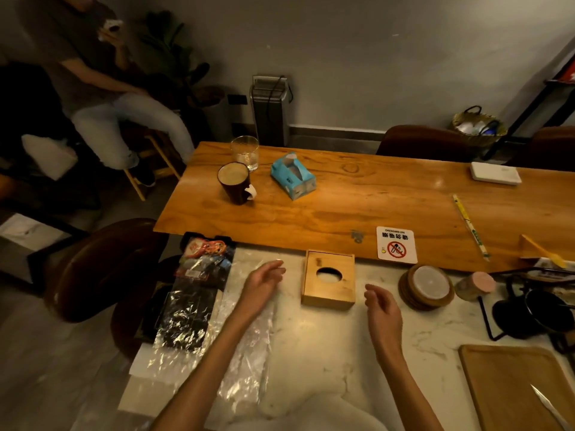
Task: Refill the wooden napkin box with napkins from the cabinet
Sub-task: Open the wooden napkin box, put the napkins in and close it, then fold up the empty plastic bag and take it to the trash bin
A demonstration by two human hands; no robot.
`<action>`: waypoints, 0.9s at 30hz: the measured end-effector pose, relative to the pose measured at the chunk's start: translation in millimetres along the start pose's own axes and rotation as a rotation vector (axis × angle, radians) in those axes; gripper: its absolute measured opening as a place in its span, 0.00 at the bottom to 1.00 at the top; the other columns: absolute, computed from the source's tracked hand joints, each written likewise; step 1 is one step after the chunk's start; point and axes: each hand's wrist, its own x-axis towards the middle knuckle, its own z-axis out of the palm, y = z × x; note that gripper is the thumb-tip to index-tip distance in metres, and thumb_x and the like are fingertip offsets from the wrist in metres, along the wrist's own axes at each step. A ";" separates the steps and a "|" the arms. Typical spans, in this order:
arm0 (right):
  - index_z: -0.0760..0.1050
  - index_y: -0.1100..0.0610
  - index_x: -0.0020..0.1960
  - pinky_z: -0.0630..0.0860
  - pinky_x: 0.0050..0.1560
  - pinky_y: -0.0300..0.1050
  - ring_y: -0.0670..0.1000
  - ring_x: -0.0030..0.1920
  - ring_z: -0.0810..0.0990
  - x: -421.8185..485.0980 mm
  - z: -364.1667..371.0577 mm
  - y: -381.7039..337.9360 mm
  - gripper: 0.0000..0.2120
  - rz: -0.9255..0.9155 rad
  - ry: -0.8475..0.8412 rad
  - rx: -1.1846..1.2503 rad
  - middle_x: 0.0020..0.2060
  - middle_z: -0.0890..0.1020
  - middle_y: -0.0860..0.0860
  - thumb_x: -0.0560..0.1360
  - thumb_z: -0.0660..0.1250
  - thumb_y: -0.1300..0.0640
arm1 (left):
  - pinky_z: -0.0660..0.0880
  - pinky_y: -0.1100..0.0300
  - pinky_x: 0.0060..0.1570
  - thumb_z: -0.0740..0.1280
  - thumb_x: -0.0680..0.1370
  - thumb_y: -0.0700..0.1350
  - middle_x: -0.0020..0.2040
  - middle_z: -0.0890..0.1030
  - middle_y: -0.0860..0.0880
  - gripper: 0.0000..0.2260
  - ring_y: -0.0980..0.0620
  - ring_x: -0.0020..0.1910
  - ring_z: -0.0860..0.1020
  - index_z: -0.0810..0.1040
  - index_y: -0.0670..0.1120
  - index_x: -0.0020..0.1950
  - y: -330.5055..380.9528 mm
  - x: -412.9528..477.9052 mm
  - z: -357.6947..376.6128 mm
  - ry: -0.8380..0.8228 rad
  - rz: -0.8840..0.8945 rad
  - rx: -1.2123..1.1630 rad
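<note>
The wooden napkin box (328, 279) sits on the white surface (326, 343) between the left hand (264, 283) and the right hand (383, 311), both with an open, empty grip, and its round hole looks maybe empty.

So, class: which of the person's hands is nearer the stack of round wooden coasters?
Right. The right hand hovers just left of the coasters; the left hand is beyond the wooden napkin box, farther left.

"NO SMOKING" sign card (396, 245) on table (357, 209)
</note>
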 end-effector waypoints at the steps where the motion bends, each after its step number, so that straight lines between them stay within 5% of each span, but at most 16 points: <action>1: 0.77 0.48 0.57 0.75 0.62 0.57 0.54 0.58 0.79 -7.4 1.5 4.1 0.08 -0.011 -0.024 -0.024 0.57 0.82 0.52 0.81 0.61 0.53 | 0.77 0.55 0.60 0.62 0.81 0.45 0.63 0.79 0.47 0.12 0.51 0.58 0.78 0.75 0.51 0.64 -1.6 -10.4 -19.6 0.091 0.050 0.036; 3: 0.79 0.51 0.50 0.80 0.53 0.51 0.53 0.48 0.81 -19.2 14.9 12.2 0.09 0.030 -0.159 -0.052 0.49 0.83 0.54 0.81 0.61 0.58 | 0.78 0.58 0.53 0.62 0.81 0.41 0.59 0.81 0.46 0.12 0.53 0.53 0.79 0.77 0.46 0.63 -9.4 -28.4 -61.5 0.332 0.117 0.175; 7: 0.81 0.60 0.48 0.77 0.40 0.41 0.53 0.38 0.80 -39.6 65.0 29.7 0.09 0.215 -0.463 -0.052 0.40 0.84 0.57 0.80 0.62 0.62 | 0.69 0.45 0.65 0.66 0.79 0.42 0.64 0.76 0.42 0.17 0.39 0.65 0.71 0.74 0.45 0.68 -48.5 -47.1 -138.4 0.596 -0.040 0.500; 11: 0.74 0.60 0.36 0.70 0.34 0.42 0.51 0.30 0.71 -47.6 112.3 42.1 0.11 0.246 -0.578 -0.120 0.32 0.75 0.58 0.77 0.64 0.60 | 0.75 0.53 0.52 0.70 0.77 0.48 0.53 0.82 0.44 0.19 0.45 0.53 0.80 0.75 0.44 0.66 -72.8 -64.7 -172.5 0.461 -0.239 0.270; 16: 0.74 0.58 0.37 0.64 0.33 0.44 0.50 0.28 0.69 -46.5 142.2 50.5 0.08 0.370 -0.573 -0.123 0.32 0.74 0.58 0.74 0.68 0.58 | 0.71 0.63 0.35 0.70 0.76 0.38 0.35 0.76 0.51 0.09 0.55 0.34 0.76 0.79 0.41 0.57 -91.4 -71.8 -186.8 0.323 -0.224 0.202; 20: 0.75 0.57 0.35 0.64 0.34 0.46 0.51 0.29 0.68 -51.5 141.9 51.2 0.07 0.384 -0.558 -0.070 0.31 0.74 0.57 0.69 0.71 0.58 | 0.76 0.57 0.43 0.66 0.78 0.37 0.43 0.80 0.47 0.04 0.49 0.44 0.78 0.79 0.46 0.49 -101.7 -65.3 -198.9 0.269 -0.192 0.185; 23: 0.77 0.63 0.38 0.69 0.38 0.51 0.56 0.32 0.71 -63.3 133.8 45.8 0.08 0.327 -0.574 0.005 0.33 0.75 0.61 0.65 0.71 0.58 | 0.75 0.57 0.41 0.62 0.81 0.39 0.47 0.79 0.45 0.05 0.51 0.42 0.77 0.77 0.47 0.50 -106.9 -59.2 -201.4 0.180 -0.148 0.171; 27: 0.78 0.64 0.43 0.72 0.35 0.47 0.54 0.31 0.72 -83.9 122.0 38.3 0.06 0.292 -0.473 0.107 0.34 0.75 0.61 0.73 0.69 0.60 | 0.76 0.55 0.44 0.62 0.81 0.42 0.52 0.78 0.45 0.07 0.49 0.45 0.79 0.72 0.52 0.56 -111.5 -54.2 -195.1 0.023 -0.057 0.120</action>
